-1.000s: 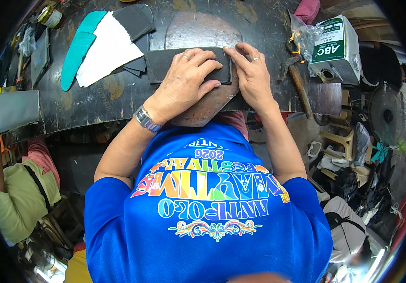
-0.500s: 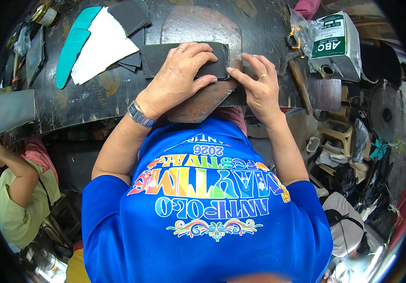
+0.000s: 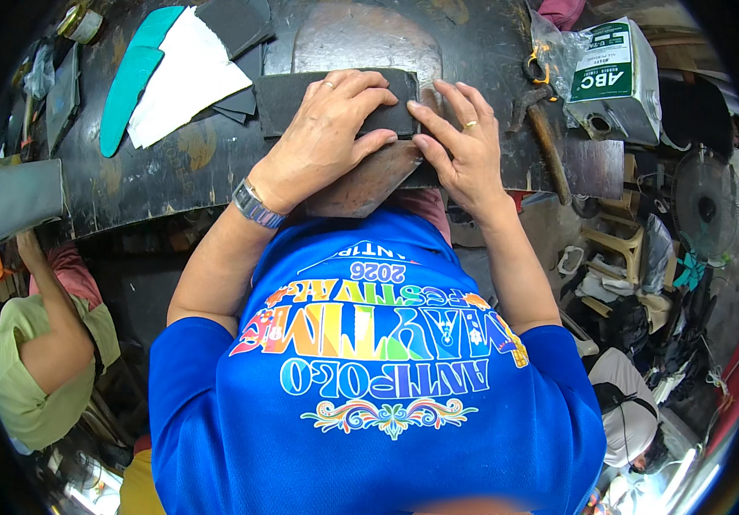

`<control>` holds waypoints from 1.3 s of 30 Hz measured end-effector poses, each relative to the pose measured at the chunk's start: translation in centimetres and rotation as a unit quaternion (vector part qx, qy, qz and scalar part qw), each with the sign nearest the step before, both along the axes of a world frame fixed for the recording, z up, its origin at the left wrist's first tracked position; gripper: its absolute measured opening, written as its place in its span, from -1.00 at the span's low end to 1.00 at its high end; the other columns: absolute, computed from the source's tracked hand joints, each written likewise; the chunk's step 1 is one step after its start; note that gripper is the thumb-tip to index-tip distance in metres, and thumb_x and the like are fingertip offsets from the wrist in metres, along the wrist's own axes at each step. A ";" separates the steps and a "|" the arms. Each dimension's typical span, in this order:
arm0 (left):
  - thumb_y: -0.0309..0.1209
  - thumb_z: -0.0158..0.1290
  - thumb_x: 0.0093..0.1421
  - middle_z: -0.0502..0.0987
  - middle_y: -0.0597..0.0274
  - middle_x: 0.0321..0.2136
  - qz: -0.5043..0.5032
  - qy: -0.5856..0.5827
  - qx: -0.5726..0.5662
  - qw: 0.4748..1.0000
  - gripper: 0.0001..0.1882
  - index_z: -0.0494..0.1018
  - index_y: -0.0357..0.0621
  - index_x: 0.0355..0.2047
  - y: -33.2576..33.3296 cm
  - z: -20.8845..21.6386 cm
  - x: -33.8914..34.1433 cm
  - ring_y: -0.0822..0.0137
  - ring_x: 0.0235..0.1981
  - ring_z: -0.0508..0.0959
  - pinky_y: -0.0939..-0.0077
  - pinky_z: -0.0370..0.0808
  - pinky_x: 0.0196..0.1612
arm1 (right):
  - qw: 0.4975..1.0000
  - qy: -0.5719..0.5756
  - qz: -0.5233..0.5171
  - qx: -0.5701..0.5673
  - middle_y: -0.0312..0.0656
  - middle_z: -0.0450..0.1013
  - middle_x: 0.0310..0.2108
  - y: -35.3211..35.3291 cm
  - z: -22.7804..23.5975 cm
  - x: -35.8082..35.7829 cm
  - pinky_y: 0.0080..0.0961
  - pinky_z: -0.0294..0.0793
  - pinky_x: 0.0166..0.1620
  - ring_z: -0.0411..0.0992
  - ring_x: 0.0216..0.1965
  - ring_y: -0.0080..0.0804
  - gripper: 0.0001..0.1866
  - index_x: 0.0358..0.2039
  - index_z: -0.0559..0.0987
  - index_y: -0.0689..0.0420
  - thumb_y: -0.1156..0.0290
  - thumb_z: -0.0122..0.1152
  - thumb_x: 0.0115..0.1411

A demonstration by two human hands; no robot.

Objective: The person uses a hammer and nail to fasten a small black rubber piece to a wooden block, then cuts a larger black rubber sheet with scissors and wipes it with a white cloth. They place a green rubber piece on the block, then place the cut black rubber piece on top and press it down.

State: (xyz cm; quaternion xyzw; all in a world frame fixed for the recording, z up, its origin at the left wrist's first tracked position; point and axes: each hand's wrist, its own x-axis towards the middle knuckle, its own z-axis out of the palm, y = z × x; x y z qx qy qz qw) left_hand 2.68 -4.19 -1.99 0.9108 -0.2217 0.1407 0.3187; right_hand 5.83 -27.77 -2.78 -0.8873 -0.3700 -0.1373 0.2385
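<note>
A black rectangular piece of sheet material [image 3: 400, 89], apparently folded or layered, lies across a worn brown slab [image 3: 369, 41] on the table. My left hand [image 3: 322, 124] rests over its middle, fingers bent across the top and thumb near the close edge, holding it down. At the piece's right end is my right hand [image 3: 466, 146], fingers apart; its index fingertip meets the corner area and the thumb is just nearer to me. Part of the piece is hidden beneath my left hand.
Left of the slab lie teal sole-shaped pieces [image 3: 129, 99], white paper [image 3: 182, 86] and dark sheets [image 3: 236, 26]. To the right are a hammer [image 3: 547, 150], orange-handled scissors [image 3: 537, 70] and a metal can [image 3: 614, 81]. A person in light green [image 3: 43, 369] sits at the left.
My right fingertips have shifted slightly away from me along the piece's right end. The left hand stays over the piece. The person at the left has moved an arm.
</note>
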 end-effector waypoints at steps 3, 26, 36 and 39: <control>-0.30 0.29 0.11 0.48 0.11 0.06 0.002 0.005 -0.004 1.000 -0.58 0.53 -0.16 -0.04 -0.1 -0.1 0.0 0.11 0.17 0.41 0.19 0.33 0.19 | 0.999 -0.035 0.013 -0.030 -0.20 0.36 0.26 -0.9 0.2 -1.0 -0.12 0.21 0.24 0.19 0.30 -0.04 -0.61 0.05 0.67 -0.20 0.17 0.31 0.19; -0.36 0.28 0.12 0.46 0.07 0.12 -0.002 0.022 0.010 1.000 -0.53 0.49 -0.20 0.04 -0.1 0.4 -0.1 0.04 0.21 0.38 0.18 0.32 0.23 | 0.992 0.064 -0.086 -0.069 0.09 0.19 0.37 2.8 0.1 1.8 0.27 -0.07 0.37 -0.04 0.44 0.20 -0.39 0.26 0.47 -0.08 -0.16 -0.04 0.36; -0.37 0.29 0.09 0.46 0.08 0.10 0.005 0.028 0.007 1.000 -0.55 0.52 -0.17 0.00 -0.4 0.8 -0.1 0.06 0.19 0.39 0.18 0.33 0.21 | 0.988 0.050 -0.061 -0.130 0.06 0.12 0.40 1.8 1.9 -2.7 0.33 -0.09 0.36 -0.09 0.47 0.14 -0.35 0.23 0.48 0.08 -0.15 0.05 0.33; -0.33 0.30 0.09 0.46 0.07 0.10 0.007 0.031 0.014 0.999 -0.54 0.52 -0.18 0.00 -0.5 1.1 -0.1 0.06 0.20 0.38 0.18 0.32 0.21 | 0.996 0.039 -0.077 -0.038 0.01 0.37 0.23 -2.7 3.4 -2.7 0.01 0.12 0.35 0.19 0.35 0.03 -0.55 -0.06 0.67 0.14 0.02 0.11 0.35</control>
